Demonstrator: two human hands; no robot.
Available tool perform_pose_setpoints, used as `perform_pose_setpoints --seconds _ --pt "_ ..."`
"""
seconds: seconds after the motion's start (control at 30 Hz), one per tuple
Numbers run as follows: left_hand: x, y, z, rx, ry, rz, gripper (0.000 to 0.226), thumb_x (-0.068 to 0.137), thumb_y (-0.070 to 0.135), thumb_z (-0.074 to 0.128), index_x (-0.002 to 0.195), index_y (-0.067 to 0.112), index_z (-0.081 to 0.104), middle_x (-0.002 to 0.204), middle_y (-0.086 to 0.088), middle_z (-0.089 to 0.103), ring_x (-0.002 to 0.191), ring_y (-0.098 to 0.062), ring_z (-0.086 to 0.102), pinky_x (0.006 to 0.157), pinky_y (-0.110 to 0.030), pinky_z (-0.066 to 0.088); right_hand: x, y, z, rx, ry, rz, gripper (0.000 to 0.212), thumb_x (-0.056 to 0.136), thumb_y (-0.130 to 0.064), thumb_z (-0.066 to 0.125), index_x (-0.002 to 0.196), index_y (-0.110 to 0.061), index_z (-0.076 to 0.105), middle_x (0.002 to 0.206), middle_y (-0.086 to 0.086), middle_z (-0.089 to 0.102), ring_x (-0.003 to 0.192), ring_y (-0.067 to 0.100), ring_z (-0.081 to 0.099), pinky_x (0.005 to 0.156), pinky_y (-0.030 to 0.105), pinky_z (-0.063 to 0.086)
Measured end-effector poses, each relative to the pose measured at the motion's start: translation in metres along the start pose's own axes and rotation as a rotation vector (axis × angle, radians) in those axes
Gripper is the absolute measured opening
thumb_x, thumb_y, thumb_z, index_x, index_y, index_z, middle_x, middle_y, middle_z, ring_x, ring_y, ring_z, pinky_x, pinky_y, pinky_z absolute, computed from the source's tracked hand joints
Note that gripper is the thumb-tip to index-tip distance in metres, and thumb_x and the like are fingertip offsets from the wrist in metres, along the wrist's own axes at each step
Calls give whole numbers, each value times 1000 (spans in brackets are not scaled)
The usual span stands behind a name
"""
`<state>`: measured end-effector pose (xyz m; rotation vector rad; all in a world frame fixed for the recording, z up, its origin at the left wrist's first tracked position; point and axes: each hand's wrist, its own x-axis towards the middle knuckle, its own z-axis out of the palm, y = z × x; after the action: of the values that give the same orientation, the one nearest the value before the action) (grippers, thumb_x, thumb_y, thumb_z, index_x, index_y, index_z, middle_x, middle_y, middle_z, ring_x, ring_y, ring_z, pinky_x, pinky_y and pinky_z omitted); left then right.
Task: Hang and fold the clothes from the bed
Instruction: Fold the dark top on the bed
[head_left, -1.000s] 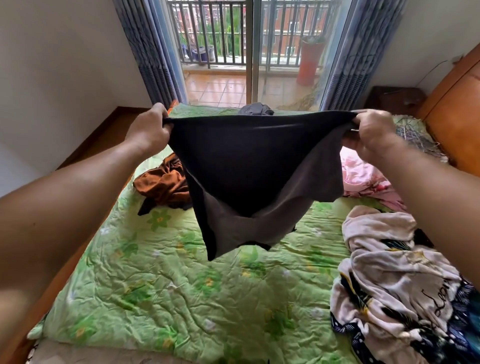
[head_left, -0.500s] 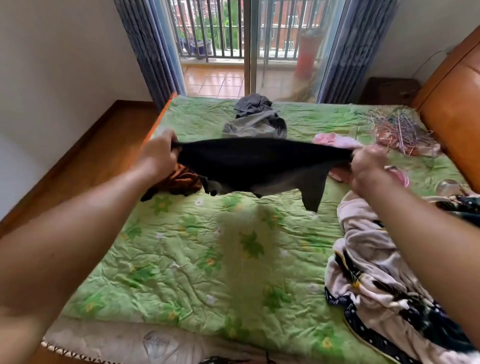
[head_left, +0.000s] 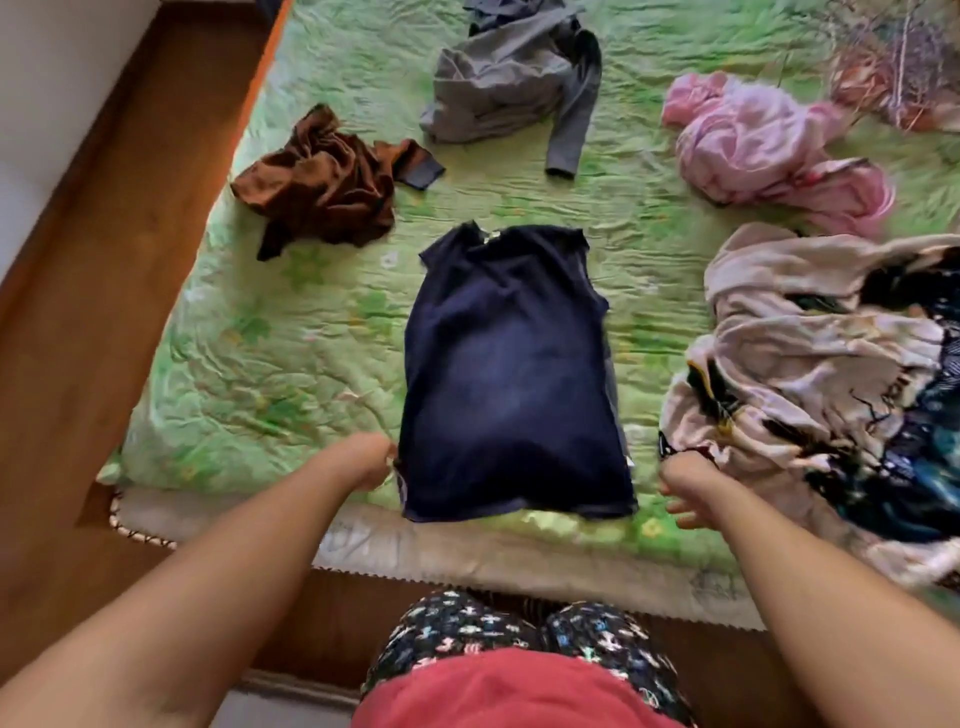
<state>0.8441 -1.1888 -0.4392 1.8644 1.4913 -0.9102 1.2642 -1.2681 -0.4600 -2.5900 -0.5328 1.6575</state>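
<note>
We have the navy top (head_left: 511, 374) lying flat on the bed (head_left: 260, 364), with its neck away from us and its hem at the near edge of the green quilt. Our left hand (head_left: 366, 461) is curled right against the hem's left corner; we cannot tell whether it pinches the cloth. Our right hand (head_left: 685, 488) hangs just beside the right corner, apart from it, with loose fingers that hold nothing.

We judge this to be the folding step for this one piece: it is spread out, with no fold made yet. The next move calls for lifting each side in toward the middle, then carrying the hem up to the neck.

The hem sits close to the mattress edge, so a tug toward us could drag it off. There is bare quilt to the left. On the right, the cream and black pile (head_left: 821, 364) lies near, so that side is tight. The brown garment (head_left: 322, 182) and the grey garment (head_left: 509, 78) lie beyond, apart from the top.
</note>
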Motion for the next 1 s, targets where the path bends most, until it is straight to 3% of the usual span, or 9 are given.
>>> perform_pose_setpoints --seconds 0.1,0.2,0.33,0.43,0.6,0.7,0.83,1.0 --pt "15 5 -2 -46 34 19 38 97 16 51 134 15 59 137 -10 61 123 -30 57 94 -32 46 14 -20 3 -272 34 -234 15 98 -7 46 87 -13 54 90 12 54 63 19 45 62 27 40" --pt "36 6 -14 -100 70 26 37 96 18 54 133 12 59 135 -12 61 123 -32 57 95 -33 46 20 -54 5 -447 76 -403 19 94 -12 53 75 -9 55 76 10 55 80 28 57 61 32 35" --pt "79 5 -37 -124 119 15 42 98 23 54 139 17 53 138 -11 56 125 -33 53 100 -37 45 50 -105 12 -610 87 -508 14 94 -21 50 86 -12 57 90 9 59 93 33 60 76 38 47" --pt "132 0 -54 -195 179 -16 44 98 29 53 142 22 48 136 -8 52 124 -31 52 102 -40 45 94 -147 24 -684 136 -575 16 97 -28 48 98 -14 57 101 10 60 96 34 60 76 38 47" --pt "247 -9 -79 -318 312 -58 47 100 28 52 145 19 44 138 -12 49 125 -35 52 104 -41 43 186 -220 48 -726 260 -662 28 103 -29 40 121 -13 55 120 14 55 103 36 58 80 39 46" --pt "314 -14 -98 -348 422 -72 44 101 25 49 143 17 46 136 -18 50 122 -40 53 103 -44 44 237 -265 58 -749 364 -766 27 105 -29 39 120 -12 53 118 16 51 107 41 56 89 47 50" --pt "399 -26 -128 -427 574 -96 38 101 17 45 138 12 50 134 -27 52 119 -45 54 102 -46 43 291 -329 66 -722 494 -886 28 101 -23 46 127 -13 51 120 20 47 108 44 53 88 49 51" --pt "467 -30 -157 -754 686 -217 47 102 31 48 145 13 41 141 -18 53 127 -37 51 106 -39 41 341 -395 59 -453 591 -740 48 101 -38 50 143 -17 37 137 28 46 125 47 47 103 49 42"
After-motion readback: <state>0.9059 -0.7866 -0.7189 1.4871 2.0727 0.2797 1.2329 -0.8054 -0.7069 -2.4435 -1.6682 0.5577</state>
